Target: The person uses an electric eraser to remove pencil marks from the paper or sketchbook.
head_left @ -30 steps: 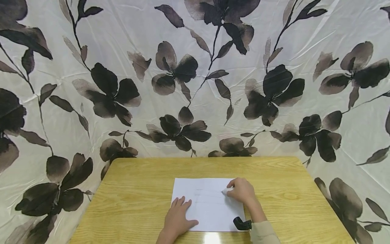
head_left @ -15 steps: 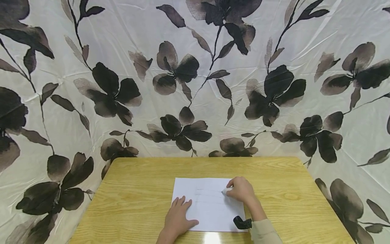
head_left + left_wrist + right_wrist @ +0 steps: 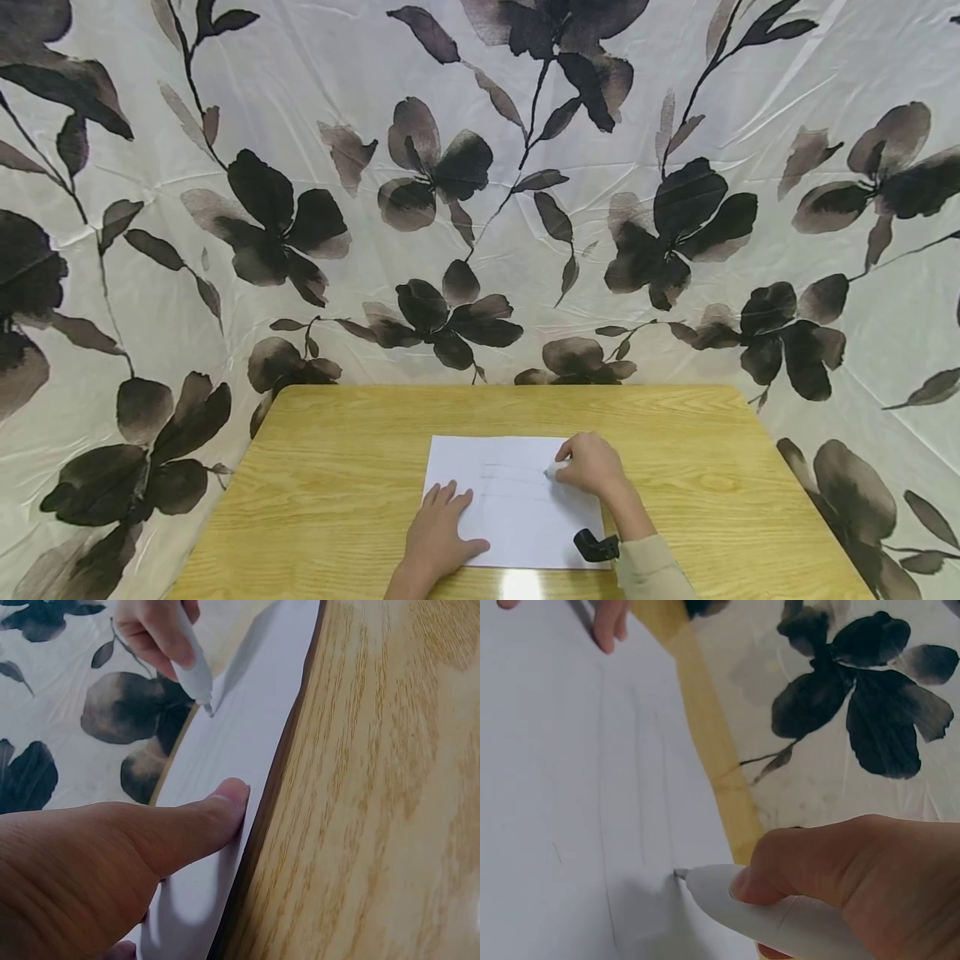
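Observation:
A white sheet of paper [image 3: 517, 533] with several faint lines lies on the wooden table. My left hand [image 3: 438, 537] rests on its left side, fingers spread; the thumb [image 3: 217, 814] lies near the sheet's edge in the left wrist view. My right hand [image 3: 596, 468] grips a thick white correction pen [image 3: 727, 896] over the upper right of the paper. The pen's narrow metal tip sits at the end of one faint line in the right wrist view. The rest of the pen is covered by the palm.
The wooden table [image 3: 337, 467] extends around the sheet on all sides. A floral cloth [image 3: 555, 275] hangs behind and at both sides. A black wrist camera [image 3: 596, 547] stands out from my right wrist over the paper's lower right corner.

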`<state>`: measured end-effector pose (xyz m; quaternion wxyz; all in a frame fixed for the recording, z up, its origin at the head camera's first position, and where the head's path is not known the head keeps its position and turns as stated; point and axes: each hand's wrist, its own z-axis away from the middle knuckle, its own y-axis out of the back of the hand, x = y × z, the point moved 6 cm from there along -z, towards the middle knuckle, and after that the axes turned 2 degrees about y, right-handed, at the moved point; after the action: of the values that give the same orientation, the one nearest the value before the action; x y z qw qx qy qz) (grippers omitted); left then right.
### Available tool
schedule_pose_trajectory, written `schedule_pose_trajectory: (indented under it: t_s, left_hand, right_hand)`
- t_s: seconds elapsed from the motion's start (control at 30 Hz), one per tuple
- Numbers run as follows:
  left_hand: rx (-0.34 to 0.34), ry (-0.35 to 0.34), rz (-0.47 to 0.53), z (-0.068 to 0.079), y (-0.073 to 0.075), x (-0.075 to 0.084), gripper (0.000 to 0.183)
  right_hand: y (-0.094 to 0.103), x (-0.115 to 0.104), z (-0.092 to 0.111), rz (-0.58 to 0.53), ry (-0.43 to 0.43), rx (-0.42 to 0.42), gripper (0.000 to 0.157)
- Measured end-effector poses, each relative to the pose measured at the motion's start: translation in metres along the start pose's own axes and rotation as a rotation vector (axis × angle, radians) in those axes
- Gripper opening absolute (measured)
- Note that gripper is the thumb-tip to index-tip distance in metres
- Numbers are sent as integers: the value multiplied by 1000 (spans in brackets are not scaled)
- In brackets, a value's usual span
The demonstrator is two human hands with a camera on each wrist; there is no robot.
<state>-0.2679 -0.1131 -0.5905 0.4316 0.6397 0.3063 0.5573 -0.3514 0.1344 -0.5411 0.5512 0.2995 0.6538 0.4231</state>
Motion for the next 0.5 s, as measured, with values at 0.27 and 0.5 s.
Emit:
schedule_pose_trajectory:
  t_s: [0.27,0.5]
  left_hand:
    - [2,0,-3,-1,-2,-2,80]
    - [3,-4,-9,-1,-4,-3,80]
  right_hand:
    - [-3,5,-2,-19,12,-14,14]
    - [-2,13,-1,-70,8,-7,12]
